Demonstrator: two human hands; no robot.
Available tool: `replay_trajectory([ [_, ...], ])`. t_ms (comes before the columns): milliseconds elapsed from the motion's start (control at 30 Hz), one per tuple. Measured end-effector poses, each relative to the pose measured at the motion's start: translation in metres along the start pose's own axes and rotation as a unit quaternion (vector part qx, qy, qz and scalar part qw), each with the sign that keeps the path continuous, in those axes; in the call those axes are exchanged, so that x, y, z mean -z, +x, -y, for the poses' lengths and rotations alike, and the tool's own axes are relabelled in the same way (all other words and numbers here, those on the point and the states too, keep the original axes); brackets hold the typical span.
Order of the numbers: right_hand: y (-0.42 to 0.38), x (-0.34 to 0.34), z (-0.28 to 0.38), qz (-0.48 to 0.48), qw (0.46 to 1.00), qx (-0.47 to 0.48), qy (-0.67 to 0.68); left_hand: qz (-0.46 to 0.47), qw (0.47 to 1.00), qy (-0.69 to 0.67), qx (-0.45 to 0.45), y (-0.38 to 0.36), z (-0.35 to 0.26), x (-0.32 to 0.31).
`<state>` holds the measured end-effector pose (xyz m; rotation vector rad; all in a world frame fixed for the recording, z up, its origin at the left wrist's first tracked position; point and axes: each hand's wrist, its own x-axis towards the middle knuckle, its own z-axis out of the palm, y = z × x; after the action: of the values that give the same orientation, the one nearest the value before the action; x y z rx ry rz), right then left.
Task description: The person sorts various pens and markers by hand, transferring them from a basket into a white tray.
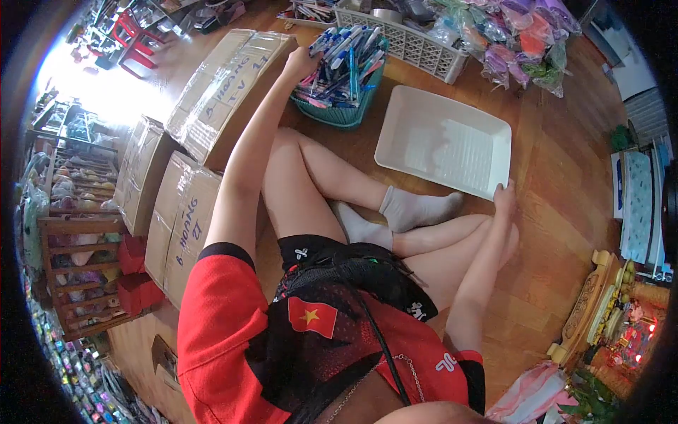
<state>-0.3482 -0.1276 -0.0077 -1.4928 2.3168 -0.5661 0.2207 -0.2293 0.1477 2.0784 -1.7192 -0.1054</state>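
Observation:
My left hand point(302, 63) is closed at the left rim of a teal plastic basket point(342, 116), its fingertips partly hidden against the contents. Many pens point(349, 67), mostly blue and white with some pink, are heaped above the basket's rim. On the right, my right hand point(505, 198) pinches the near right corner of a white rectangular tray point(445, 134). The tray lies on the wooden floor with its ribbed bottom showing and nothing in it. It sits to the right of the basket, just beyond my crossed legs and socked feet.
Taped cardboard boxes point(219, 92) with handwriting stand on my left. Behind the basket is a white plastic crate point(402, 42), with bagged purple and orange items point(512, 42) beside it. A wooden rack point(81, 268) stands far left. A lit, decorated altar point(635, 332) is at lower right.

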Motion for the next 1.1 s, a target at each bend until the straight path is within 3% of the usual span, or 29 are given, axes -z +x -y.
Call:
replay_trajectory([
  [100, -0.015, 0.019, 0.017, 0.015, 1.0, -0.004, -0.018, -0.027, 0.998, -0.016, -0.046, 0.0, 0.006, -0.003],
  [200, 0.0, 0.003, 0.0, 0.01, 1.0, 0.008, -0.004, 0.036, 0.998, 0.009, -0.04, -0.012, -0.006, 0.014],
  [400, -0.009, 0.021, 0.022, 0.058, 0.996, -0.038, -0.049, 0.014, 0.998, 0.02, -0.054, -0.032, -0.01, 0.038],
  [700, 0.009, 0.001, -0.008, 0.061, 0.998, -0.009, -0.018, 0.097, 0.992, 0.087, 0.004, -0.032, -0.013, 0.029],
  [800, 0.0, 0.01, 0.005, 0.066, 0.996, -0.039, -0.055, 0.074, 0.993, 0.089, 0.01, -0.05, -0.029, 0.046],
  [900, -0.024, 0.025, 0.038, -0.027, 0.998, -0.049, -0.033, -0.035, 0.997, 0.042, -0.052, -0.073, -0.015, 0.061],
  [967, -0.021, 0.029, 0.035, -0.132, 0.989, 0.028, 0.068, -0.097, 0.994, -0.039, -0.027, -0.112, -0.027, 0.086],
  [1000, -0.022, 0.029, 0.038, -0.182, 0.974, 0.066, 0.12, -0.083, 0.994, -0.072, -0.019, -0.134, -0.032, 0.097],
  [1100, -0.065, 0.05, 0.104, -0.164, 0.91, 0.228, 0.304, -0.025, 0.987, -0.162, -0.001, -0.199, -0.039, 0.099],
])
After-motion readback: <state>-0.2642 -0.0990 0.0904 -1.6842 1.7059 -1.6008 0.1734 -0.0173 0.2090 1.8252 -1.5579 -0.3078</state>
